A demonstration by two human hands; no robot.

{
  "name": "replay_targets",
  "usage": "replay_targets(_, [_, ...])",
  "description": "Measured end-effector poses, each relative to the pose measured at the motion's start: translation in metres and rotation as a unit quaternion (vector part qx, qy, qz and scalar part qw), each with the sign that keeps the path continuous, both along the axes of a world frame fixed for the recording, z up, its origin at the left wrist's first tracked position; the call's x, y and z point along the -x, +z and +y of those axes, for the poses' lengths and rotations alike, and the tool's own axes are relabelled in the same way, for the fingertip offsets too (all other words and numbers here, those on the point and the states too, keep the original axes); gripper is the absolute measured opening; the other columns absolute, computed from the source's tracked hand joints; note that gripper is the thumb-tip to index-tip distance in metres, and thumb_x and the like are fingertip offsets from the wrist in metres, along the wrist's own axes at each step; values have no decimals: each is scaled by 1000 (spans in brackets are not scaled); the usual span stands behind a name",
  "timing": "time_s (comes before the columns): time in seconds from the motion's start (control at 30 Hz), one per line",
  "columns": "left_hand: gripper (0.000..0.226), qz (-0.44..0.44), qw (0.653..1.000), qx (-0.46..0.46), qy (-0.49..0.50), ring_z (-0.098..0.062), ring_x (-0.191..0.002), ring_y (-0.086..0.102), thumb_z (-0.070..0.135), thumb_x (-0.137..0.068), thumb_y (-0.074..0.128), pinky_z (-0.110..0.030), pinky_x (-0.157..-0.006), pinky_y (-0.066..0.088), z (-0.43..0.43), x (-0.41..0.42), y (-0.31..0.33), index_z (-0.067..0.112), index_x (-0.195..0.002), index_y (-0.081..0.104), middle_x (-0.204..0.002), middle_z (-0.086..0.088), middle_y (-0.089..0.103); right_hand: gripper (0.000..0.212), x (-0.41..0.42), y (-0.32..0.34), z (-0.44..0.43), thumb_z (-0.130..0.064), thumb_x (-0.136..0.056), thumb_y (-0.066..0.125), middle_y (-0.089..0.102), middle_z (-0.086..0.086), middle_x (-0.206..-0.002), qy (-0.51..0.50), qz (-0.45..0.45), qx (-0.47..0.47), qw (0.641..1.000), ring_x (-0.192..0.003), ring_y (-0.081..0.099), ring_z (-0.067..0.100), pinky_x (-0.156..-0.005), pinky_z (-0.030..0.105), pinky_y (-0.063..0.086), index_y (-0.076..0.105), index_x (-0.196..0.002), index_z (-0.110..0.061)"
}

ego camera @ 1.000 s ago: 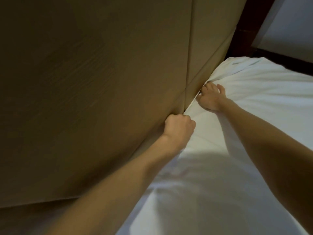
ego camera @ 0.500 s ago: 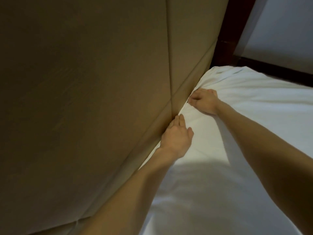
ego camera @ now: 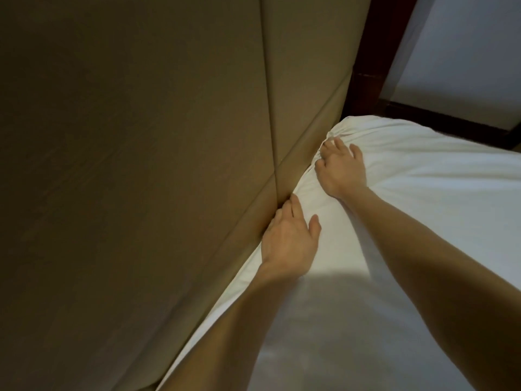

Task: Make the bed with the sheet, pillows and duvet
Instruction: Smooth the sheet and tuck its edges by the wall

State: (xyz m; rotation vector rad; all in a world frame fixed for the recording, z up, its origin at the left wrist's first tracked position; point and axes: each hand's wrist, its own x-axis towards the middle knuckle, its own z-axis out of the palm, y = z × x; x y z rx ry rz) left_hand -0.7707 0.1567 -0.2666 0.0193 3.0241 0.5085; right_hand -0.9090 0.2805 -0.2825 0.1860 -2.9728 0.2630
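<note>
Presently: sheet-tucking step, early in the task. The white sheet (ego camera: 423,207) lies over the mattress, its edge against the padded headboard (ego camera: 169,136). The left hand (ego camera: 290,238), fingers straight, pushes that edge into the gap. The right hand (ego camera: 339,167), fingers spread, presses the gathered corner. Next, likely: tuck the corner down firmly.

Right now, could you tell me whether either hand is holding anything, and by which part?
Nothing is plainly held. The left hand presses flat on the sheet at its edge beside the headboard; the right hand lies spread on its gathered corner.
</note>
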Motion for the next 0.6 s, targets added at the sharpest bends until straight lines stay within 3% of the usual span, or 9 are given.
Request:
replay_targets(0.13, [53,64,996,24,-62,-19,-109,63,29,-89,33,-25,-90,50,-1,-2,3,2,-123,63,-119,-10,67,42,28,13,12,-27,-97,25,53,-3,-130,40,-69,-90,993,-135,31,14,-112,52,13,62,-115,-18])
replay_targets(0.23, [56,61,990,50,-116,-21,-118,59,28,-86,30,-27,-99,46,1,3,-1,1,-120,64,-122,-13,65,37,46,18,20,-27,-96,29,56,-3,-127,79,-102,-169,977,-131,35,17,-109,57,16,63,-109,-23])
replay_targets(0.33, [59,25,992,44,-113,-21,-111,64,32,-85,31,-25,-93,50,7,15,1,-4,-116,65,-115,-17,68,37,58,15,24,-24,-97,30,56,1,-127,93,-107,-150,978,-131,38,19,-111,57,12,64,-110,-20])
replay_targets(0.4, [60,29,996,54,-68,-21,-119,57,35,-92,32,-23,-96,45,8,20,7,-6,-129,54,-129,-19,60,40,62,12,26,-23,-97,28,55,3,-128,89,-103,-97,986,-131,39,19,-114,55,10,63,-114,-15])
replay_targets(0.5, [71,-26,995,36,-86,-29,-140,28,46,-100,30,-35,-110,29,12,32,8,-1,-150,13,-156,-19,22,40,64,13,27,-21,-99,30,56,6,-129,97,-84,-55,990,-128,42,23,-110,46,21,64,-118,-11])
replay_targets(0.6, [78,-53,996,15,-72,-30,-135,34,54,-97,32,-40,-105,33,13,41,8,2,-151,12,-153,-14,28,48,63,13,32,-31,-86,32,67,13,-108,108,-57,12,992,-106,55,30,-98,40,39,72,-98,-7])
